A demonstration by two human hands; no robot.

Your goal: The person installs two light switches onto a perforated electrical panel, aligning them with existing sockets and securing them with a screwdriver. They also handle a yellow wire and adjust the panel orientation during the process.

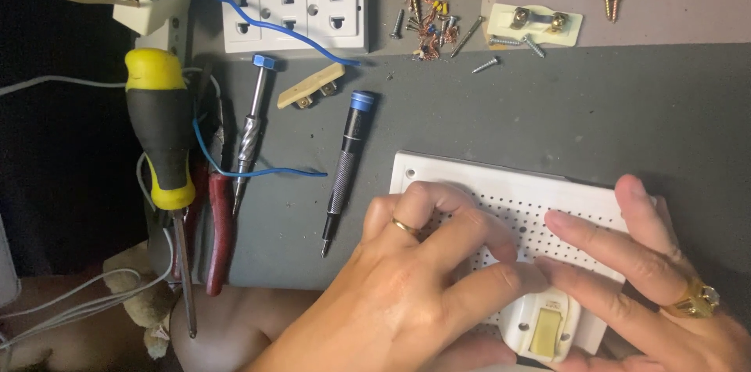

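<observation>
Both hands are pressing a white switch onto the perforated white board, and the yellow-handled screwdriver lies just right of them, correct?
Not quite: the head view shows the yellow-handled screwdriver lying left of the left hand and right hand, which are on the white switch and perforated white board.

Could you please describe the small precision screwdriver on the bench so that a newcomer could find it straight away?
Start at the white triple socket plate at the top of the grey bench. Below its right end lies the precision screwdriver, tip toward the left hand. Unlike the big yellow-and-black screwdriver and the blue-capped fluted bit, it has a slim dark knurled handle with a round blue cap.
</observation>
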